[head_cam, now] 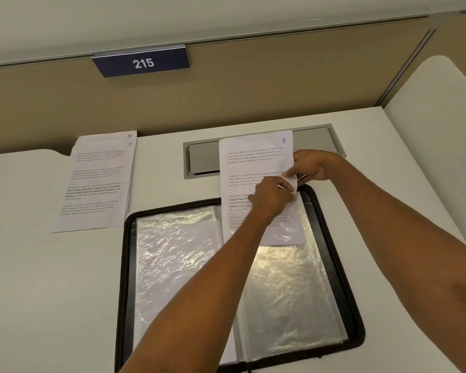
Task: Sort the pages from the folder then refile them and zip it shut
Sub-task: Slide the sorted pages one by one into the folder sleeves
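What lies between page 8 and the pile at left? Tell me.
Nothing visible: bare desk separates page 8 from the pile. Its lower end, though, sits in the clear sleeve.

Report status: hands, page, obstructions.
Left hand, right hand pinch white printed page 8 at top of clear plastic sleeve. Lower part sleeved, black zip folder open. Nothing blocking.

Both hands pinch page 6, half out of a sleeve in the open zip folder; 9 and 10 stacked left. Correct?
No: head view shows page 8, not 6. Left hand and right hand pinch it, half out of a sleeve in the zip folder; pages 9 and 10 lie left.
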`<state>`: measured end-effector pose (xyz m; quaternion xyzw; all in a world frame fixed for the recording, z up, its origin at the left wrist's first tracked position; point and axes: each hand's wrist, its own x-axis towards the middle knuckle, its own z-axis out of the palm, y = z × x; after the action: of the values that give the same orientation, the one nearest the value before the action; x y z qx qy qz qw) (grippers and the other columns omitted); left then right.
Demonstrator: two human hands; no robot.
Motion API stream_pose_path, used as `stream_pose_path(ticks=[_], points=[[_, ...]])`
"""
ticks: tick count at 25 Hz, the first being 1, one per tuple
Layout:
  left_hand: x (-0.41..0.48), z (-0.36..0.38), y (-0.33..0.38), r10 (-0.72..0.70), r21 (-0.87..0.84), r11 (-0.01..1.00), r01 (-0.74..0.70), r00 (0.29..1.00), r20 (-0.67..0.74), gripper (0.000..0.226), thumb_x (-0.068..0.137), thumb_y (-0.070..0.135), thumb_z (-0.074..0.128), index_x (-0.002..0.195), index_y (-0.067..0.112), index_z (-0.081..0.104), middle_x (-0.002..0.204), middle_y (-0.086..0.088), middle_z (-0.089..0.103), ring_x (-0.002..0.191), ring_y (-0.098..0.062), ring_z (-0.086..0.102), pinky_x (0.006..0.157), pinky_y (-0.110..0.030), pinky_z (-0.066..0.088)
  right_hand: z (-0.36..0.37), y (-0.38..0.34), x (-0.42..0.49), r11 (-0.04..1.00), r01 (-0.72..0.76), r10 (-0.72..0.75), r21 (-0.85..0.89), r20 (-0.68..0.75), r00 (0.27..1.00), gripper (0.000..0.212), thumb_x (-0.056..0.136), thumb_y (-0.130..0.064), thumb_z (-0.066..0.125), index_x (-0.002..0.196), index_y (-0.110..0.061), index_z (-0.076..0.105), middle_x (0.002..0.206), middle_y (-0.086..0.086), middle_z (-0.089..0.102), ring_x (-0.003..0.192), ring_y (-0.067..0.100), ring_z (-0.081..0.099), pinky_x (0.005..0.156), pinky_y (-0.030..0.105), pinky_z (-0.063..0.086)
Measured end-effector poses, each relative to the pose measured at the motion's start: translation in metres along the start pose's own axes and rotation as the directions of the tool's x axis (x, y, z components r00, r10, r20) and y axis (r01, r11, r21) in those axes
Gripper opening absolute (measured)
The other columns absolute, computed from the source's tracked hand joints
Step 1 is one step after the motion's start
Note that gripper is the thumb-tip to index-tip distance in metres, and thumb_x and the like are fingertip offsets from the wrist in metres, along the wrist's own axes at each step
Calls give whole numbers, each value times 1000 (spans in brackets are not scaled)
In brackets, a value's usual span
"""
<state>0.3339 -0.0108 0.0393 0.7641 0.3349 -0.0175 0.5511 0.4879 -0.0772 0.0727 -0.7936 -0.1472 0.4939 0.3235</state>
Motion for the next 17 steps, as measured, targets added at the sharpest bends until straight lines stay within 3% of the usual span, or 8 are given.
stream_pose_path(ticks=[4, 6, 10, 12, 15, 17], points=[[2, 1, 3, 130, 117, 985, -130, 991, 8, 8, 86, 20, 83, 93, 23, 81, 100, 2, 78, 100, -21, 67, 105, -52, 42, 5, -4, 3, 983, -6, 24, -183, 97, 995, 32, 94, 4, 65, 122, -12, 67, 116, 13, 73, 104, 28, 69, 90, 41, 60], [5, 1, -1, 113, 98, 988, -116, 993, 37, 5, 88, 26, 82, 92, 26, 82, 103, 4, 78, 100, -22, 66, 106, -57, 44, 11, -5, 4, 964, -15, 63, -267, 170, 983, 38, 95, 6, 62, 127, -14, 65, 120, 14, 71, 109, 31, 69, 94, 43, 60], [6, -2, -6, 26, 47, 999, -26, 1000, -2, 13, 86, 35, 83, 97, 29, 80, 108, 6, 75, 98, -23, 65, 107, -61, 45, 16, -6, 12, 996, -6, 10, -84, 44, 999, 30, 96, -10, 70, 126, -14, 66, 120, 8, 73, 107, 28, 70, 84, 38, 61], [6, -1, -5, 18, 37, 999, -18, 1000, -2, 13, 86, 33, 84, 96, 28, 79, 106, 7, 74, 98, -22, 65, 108, -60, 44, 15, -6, 15, 999, 26, -25, -29, 9, 1000, 28, 97, -10, 69, 124, -15, 65, 118, 4, 74, 105, 26, 70, 81, 36, 60], [7, 1, -8, 32, 35, 999, -32, 999, 21, 13, 83, 33, 87, 93, 29, 81, 100, 8, 77, 98, -20, 67, 106, -59, 45, 13, -2, 19, 995, -24, 32, -98, 81, 996, 27, 94, -4, 70, 121, -6, 66, 115, 14, 74, 102, 28, 71, 79, 35, 62], [5, 3, -11, 56, 25, 998, -56, 998, 18, 11, 81, 33, 88, 89, 29, 81, 96, 9, 78, 98, -19, 69, 106, -58, 44, 8, 4, 22, 987, -70, 87, -142, 113, 990, 37, 89, -3, 75, 125, 2, 65, 121, 23, 71, 100, 30, 70, 85, 37, 62]])
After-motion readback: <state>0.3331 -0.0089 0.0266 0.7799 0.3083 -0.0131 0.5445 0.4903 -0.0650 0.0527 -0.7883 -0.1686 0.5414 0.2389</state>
